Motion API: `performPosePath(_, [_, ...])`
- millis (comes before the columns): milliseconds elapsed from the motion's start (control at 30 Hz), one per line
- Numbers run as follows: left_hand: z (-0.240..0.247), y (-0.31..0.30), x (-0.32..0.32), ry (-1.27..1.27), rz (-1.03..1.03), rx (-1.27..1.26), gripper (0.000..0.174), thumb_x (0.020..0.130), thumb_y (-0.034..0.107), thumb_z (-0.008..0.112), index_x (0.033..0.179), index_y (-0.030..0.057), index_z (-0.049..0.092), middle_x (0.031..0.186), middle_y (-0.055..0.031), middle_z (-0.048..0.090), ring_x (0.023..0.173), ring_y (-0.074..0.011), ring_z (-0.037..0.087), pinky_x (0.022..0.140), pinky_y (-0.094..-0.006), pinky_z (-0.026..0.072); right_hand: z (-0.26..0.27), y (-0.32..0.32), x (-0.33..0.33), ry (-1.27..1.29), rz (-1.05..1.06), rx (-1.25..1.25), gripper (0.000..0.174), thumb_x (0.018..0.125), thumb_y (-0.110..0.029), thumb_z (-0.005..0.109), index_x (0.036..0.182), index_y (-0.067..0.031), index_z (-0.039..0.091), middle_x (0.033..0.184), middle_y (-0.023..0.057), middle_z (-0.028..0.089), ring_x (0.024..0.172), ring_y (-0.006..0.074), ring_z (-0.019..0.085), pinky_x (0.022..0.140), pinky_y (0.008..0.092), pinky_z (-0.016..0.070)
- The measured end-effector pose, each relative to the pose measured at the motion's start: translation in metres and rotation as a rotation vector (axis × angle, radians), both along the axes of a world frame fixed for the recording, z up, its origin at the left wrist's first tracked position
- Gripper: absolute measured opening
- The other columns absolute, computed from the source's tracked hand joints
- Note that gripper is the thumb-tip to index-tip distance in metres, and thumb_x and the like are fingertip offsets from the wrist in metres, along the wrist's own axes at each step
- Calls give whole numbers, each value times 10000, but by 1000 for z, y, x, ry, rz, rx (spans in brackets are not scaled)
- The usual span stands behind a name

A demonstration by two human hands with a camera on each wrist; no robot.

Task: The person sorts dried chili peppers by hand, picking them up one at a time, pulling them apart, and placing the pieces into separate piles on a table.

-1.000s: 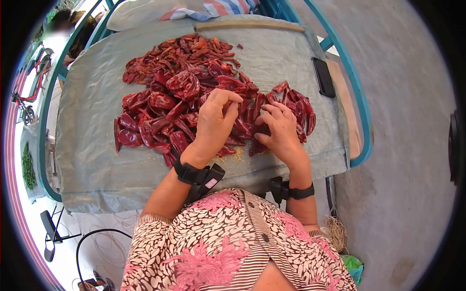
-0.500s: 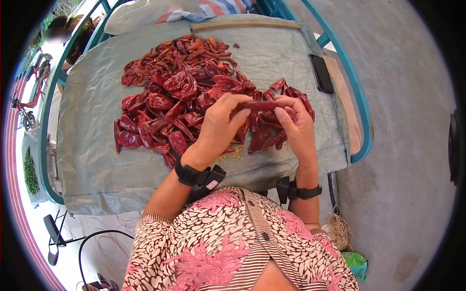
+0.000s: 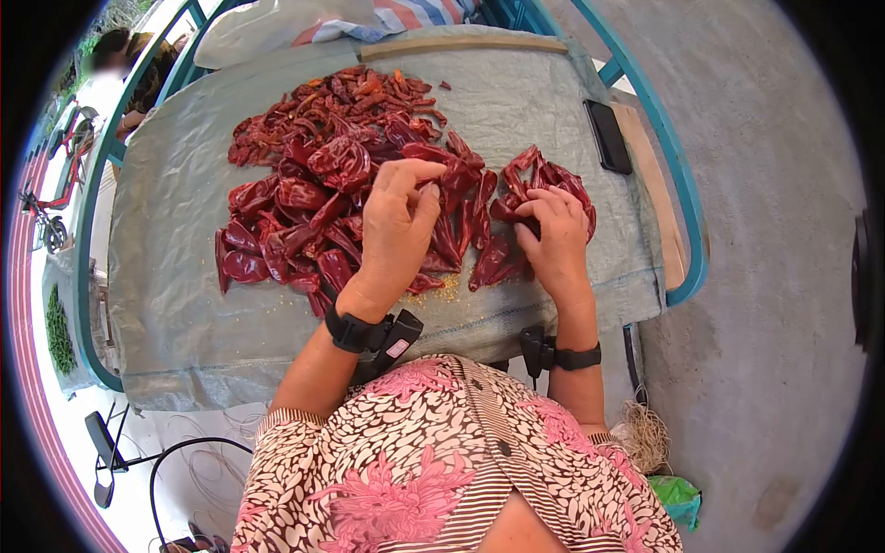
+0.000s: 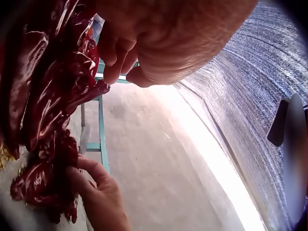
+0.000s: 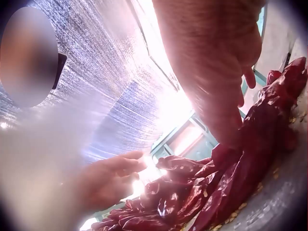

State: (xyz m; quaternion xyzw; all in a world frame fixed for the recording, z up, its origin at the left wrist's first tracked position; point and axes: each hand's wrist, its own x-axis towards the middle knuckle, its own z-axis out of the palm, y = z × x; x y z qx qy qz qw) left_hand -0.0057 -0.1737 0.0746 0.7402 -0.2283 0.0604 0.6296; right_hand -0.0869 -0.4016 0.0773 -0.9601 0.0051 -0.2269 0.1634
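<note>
Dark red dried peppers (image 3: 300, 194) lie heaped on the sheet (image 3: 175, 304), with smaller wrinkled ones behind. Above the heap's right side is my left hand (image 3: 396, 230), its fingers loosely bent; in the right wrist view that hand (image 5: 108, 180) has nothing between its fingers. My right hand (image 3: 560, 249) is at the smaller pile on the right, gripping a red pepper (image 4: 65, 149) between thumb and fingers, as the left wrist view shows. Its palm covers part of what it holds. Other peppers (image 3: 461, 217) lie between the two hands.
A black phone (image 3: 608, 136) lies near the sheet's right edge. Along the back runs a wooden strip (image 3: 466, 43). The blue-green metal frame (image 3: 678, 184) surrounds the surface. Yellow seeds (image 3: 447, 290) are scattered at the front. Another person (image 3: 152, 74) is at the back left.
The pepper stretched between both hands half a second ago is out of the left hand. The hands have moved apart, the left going left, the right lowering onto the right pile.
</note>
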Motion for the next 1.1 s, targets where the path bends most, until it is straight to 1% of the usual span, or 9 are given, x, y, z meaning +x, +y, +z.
performPosePath(133, [14,0,-8,-40,-125,72,385,946,-6,694,1323,51,644,1256,-64,590,781,-84,599,706,-237,516,19,11,2,-25,29,326,221,801,-65,778,1012,-80,713,1210,77,704,1244,308,566,1080,436,424])
performPosePath(267, [19,-7,-14,51,-301,15,451,940,11,724,1373,51,604,1207,-54,636,832,-98,647,721,-228,525,32,25,2,-1,192,470,195,840,-75,778,1023,-72,711,1213,66,706,1216,281,583,1073,409,427])
performPosePath(367, [1,-11,-10,209,-318,-40,450,956,24,719,1382,42,575,1148,-42,668,834,-95,648,719,-228,530,30,30,2,28,254,555,185,859,-87,775,1033,-77,713,1217,65,707,1194,276,594,1067,407,431])
performPosePath(433, [2,-8,-9,185,-298,-49,415,976,38,705,1368,41,570,1127,-37,676,835,-89,649,711,-227,528,24,31,2,29,243,569,178,873,-104,771,1041,-85,716,1218,69,708,1176,274,600,1053,407,440])
performPosePath(533, [4,-7,-7,211,-165,-99,364,995,53,689,1340,47,575,1126,-38,680,833,-83,650,697,-222,519,18,27,3,-5,130,519,208,877,-143,773,1071,-96,716,1195,70,711,1159,280,603,1045,411,438])
performPosePath(633, [9,-3,-3,238,-63,-183,372,1015,61,666,1370,50,555,1157,-42,678,848,-78,649,676,-216,504,11,22,1,-16,59,185,312,856,-211,801,1138,-116,708,1157,69,711,1140,283,600,1070,456,406])
performPosePath(833, [13,0,0,141,117,-285,484,1029,39,634,1481,51,460,1138,-54,675,876,-62,632,698,-200,501,-2,35,1,106,38,-135,667,777,-350,859,1354,-116,620,1113,85,703,1118,282,592,1155,556,289])
performPosePath(933, [7,5,3,72,158,-214,479,1033,30,617,1481,62,451,1042,-48,678,859,-50,610,697,-194,494,0,39,5,192,-8,-149,726,775,-321,850,1407,-91,577,1096,95,699,1094,290,592,1172,560,269])
performPosePath(1100, [0,5,2,61,130,-155,317,1046,25,587,1357,66,545,961,-18,664,843,-36,603,673,-179,450,-2,39,11,295,-80,60,614,818,-223,787,1388,-107,590,992,81,709,1017,278,614,1173,560,258])
